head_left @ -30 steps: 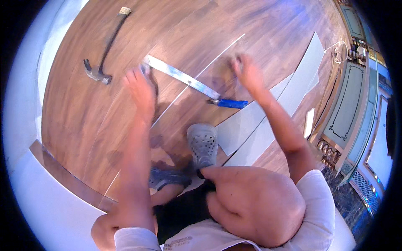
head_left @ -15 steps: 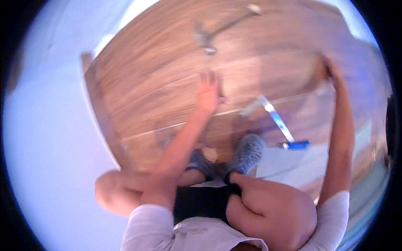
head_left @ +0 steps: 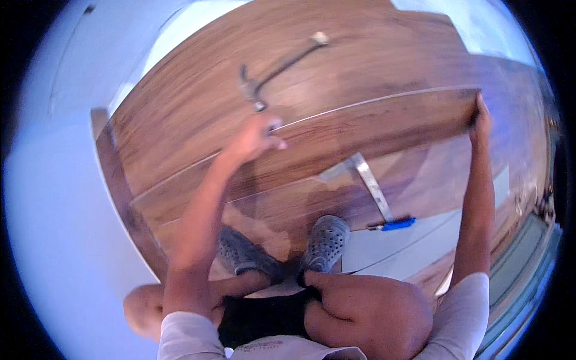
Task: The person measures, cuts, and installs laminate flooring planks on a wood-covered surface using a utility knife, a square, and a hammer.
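A long brown wood-look floor plank [head_left: 384, 129] lies slantwise across the floor, its pale upper edge making a visible seam. At its far right end my right hand [head_left: 482, 122] is closed around the edge, the arm stretched out. Over the plank's left part is my left hand [head_left: 255, 138], slightly blurred, with thumb and forefinger apart and the other fingers partly curled; I see nothing held in it. Just beyond that hand is a claw hammer [head_left: 282, 69], its head toward me. A metal try square [head_left: 373, 187] with a blue handle lies between my shoes and my right arm.
Laid brown flooring [head_left: 372, 60] spreads ahead. A white wall [head_left: 54, 210] with a brown strip [head_left: 123, 186] at its foot borders the left. White sheet-like underlay [head_left: 384, 252] lies right of my grey shoes [head_left: 326, 240]. Greenish stacked boards [head_left: 522, 264] are at the far right.
My left hand, flat and spread before, has moved left and its fingers are now partly curled. The right hand stays at the plank's end. The whole view has shifted.
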The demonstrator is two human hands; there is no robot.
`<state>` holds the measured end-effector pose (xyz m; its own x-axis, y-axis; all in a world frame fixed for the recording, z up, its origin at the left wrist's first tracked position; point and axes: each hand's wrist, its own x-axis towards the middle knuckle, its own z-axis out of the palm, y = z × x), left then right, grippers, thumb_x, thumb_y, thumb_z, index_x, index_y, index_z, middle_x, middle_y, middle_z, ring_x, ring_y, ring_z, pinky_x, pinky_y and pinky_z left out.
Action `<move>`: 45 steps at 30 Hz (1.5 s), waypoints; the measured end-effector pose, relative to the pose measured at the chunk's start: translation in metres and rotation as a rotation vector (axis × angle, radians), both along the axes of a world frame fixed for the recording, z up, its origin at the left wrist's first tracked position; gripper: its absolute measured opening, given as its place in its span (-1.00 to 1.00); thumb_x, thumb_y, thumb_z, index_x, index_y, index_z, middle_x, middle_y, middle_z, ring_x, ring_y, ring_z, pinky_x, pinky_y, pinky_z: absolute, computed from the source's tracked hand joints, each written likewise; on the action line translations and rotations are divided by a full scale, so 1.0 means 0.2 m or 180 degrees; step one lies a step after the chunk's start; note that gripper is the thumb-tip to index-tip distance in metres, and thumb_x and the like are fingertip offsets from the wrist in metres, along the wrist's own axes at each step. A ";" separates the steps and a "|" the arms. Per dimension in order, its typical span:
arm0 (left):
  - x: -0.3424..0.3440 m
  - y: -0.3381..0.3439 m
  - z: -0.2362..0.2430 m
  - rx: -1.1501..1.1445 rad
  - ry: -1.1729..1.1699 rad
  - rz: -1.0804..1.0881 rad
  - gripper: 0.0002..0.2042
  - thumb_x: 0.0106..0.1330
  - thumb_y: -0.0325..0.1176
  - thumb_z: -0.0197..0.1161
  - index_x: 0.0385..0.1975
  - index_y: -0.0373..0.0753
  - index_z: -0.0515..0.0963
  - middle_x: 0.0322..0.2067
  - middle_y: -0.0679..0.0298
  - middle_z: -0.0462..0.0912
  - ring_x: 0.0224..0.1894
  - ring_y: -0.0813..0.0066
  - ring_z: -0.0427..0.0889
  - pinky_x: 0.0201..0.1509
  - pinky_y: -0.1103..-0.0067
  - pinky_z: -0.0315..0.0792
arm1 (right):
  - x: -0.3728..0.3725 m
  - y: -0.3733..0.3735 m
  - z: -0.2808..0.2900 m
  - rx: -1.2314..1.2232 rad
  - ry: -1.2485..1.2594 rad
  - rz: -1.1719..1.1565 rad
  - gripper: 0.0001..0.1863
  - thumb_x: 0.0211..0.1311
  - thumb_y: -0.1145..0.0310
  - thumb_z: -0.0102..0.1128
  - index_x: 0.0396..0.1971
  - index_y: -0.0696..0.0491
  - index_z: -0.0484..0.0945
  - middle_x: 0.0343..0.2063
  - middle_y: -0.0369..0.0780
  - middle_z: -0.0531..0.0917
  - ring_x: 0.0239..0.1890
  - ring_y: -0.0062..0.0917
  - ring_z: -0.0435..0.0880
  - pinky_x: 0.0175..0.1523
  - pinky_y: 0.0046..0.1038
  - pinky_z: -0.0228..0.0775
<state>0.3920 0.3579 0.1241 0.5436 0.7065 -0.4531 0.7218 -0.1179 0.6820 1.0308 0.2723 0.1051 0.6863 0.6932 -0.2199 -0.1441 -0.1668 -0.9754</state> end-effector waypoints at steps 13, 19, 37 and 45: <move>0.11 -0.58 0.10 0.2431 -0.0092 -0.0835 -0.72 -0.13 -0.57 0.35 -0.33 -0.28 0.59 -0.40 0.15 0.46 -0.27 0.10 0.47 -0.18 0.30 0.39 | 0.10 0.00 0.33 0.0161 0.1485 0.1068 -0.19 0.53 -0.10 -0.22 0.26 0.49 0.17 0.25 0.15 0.36 0.27 -0.15 0.44 0.45 -0.28 0.25; 0.21 -0.65 -0.12 0.2290 -0.0550 -0.0650 -0.58 -0.02 -0.63 0.25 -0.06 -0.30 0.61 -0.29 0.13 0.50 -0.17 0.12 0.49 -0.06 0.28 0.39 | 0.02 -0.24 -0.17 -0.0560 0.0165 -0.0109 -0.49 0.49 0.08 -0.02 -0.04 0.32 0.51 -0.04 0.01 0.62 0.00 -0.28 0.65 0.22 -0.27 0.46; 0.30 -0.58 -0.20 0.1551 -0.0145 -0.1430 -0.47 0.24 -0.67 0.00 0.23 -0.16 0.46 0.37 0.07 0.29 0.42 0.01 0.24 0.49 0.13 0.13 | -1.18 -0.93 -0.25 -0.3416 -0.3348 0.1260 -0.80 0.25 0.45 0.04 -0.15 0.15 0.49 -0.17 0.01 0.55 -0.17 -0.10 0.59 -0.03 -0.13 0.48; 0.43 -0.46 -0.08 0.1141 0.0010 -0.1729 -0.39 0.10 -0.37 0.36 0.24 -0.21 0.44 0.37 0.02 0.25 0.40 -0.02 0.21 0.49 0.18 0.09 | -0.36 -0.82 -0.17 -0.3451 -0.3287 0.0147 -0.69 0.25 0.36 0.06 -0.09 0.23 0.50 -0.16 0.12 0.60 -0.09 0.05 0.60 0.04 -0.06 0.46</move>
<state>0.4785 0.2661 0.1087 0.8651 0.4392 -0.2424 0.4972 -0.6864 0.5307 0.9578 0.1088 0.0706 0.8384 0.5402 -0.0727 0.5384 -0.8415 -0.0442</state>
